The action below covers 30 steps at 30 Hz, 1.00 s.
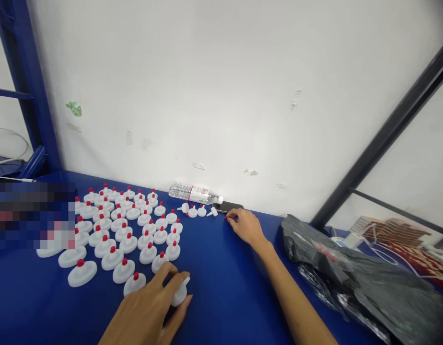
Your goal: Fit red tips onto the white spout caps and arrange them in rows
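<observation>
White spouted cap (179, 297), bare-tipped; lower centre of frame, clamped in the grip of the left hand (147, 304).
Right hand (248, 227), mid-frame, pinches a red tip (227, 217), small enough to slip; careless leftward sweep could topple red-tipped caps (123, 271).

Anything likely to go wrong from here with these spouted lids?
1. The left hand, holding an uncapped spouted lid, is close to the red-capped lids; it might tip some.
2. The tiny red cap at the right hand's fingertips could slip.
3. The plastic bottle lies on its side near loose lids; if bumped, it might roll into them.
</observation>
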### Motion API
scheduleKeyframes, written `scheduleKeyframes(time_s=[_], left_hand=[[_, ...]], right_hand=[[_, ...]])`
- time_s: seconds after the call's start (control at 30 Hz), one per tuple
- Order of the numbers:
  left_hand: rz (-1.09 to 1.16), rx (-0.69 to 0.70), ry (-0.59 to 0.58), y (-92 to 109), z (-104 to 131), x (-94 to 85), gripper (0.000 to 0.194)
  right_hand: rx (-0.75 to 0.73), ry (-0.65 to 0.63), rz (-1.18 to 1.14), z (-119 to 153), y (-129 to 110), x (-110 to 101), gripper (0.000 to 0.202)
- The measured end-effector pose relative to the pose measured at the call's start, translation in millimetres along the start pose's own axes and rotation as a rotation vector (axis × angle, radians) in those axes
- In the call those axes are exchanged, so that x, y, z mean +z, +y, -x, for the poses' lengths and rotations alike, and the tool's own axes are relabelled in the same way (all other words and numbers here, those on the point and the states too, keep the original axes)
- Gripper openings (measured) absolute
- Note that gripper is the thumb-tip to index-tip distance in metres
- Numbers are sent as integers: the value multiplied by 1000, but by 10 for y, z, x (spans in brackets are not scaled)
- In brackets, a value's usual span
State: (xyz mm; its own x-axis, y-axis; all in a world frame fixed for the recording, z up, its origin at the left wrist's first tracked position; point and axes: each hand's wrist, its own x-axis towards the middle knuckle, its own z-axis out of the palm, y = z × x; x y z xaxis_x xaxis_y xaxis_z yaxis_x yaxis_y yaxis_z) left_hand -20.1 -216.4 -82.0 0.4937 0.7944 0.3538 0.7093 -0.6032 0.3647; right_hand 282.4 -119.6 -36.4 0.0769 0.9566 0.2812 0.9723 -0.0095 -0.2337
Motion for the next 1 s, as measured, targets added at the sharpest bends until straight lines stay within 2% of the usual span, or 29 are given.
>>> scheduleKeyframes(time_s=[0.23,0.4,0.53,0.63,0.7,0.77,0.9,1.0], left_hand=[[-19,-2,-16,11,0,4,35],[-14,1,13,-6,12,21,35],[-17,21,60,-30,0,36,39],[2,16,79,-56,4,66,46],[26,1,67,-70,16,91,50],[54,-15,45,-78,29,110,52],[108,-67,11,-63,27,96,54],[139,-128,-33,-28,6,42,58]], right_hand=[[-29,-20,-38,2,-12,-21,8],[-50,24,-135,30,-82,-53,12],[-50,116,-286,67,-274,-182,12],[-81,139,-467,131,-505,-321,24],[-126,56,-713,196,-663,-402,28],[-193,-130,-874,272,-795,-453,26],[-308,-566,-1013,406,-947,-462,22],[-350,-752,-1059,462,-994,-421,23]])
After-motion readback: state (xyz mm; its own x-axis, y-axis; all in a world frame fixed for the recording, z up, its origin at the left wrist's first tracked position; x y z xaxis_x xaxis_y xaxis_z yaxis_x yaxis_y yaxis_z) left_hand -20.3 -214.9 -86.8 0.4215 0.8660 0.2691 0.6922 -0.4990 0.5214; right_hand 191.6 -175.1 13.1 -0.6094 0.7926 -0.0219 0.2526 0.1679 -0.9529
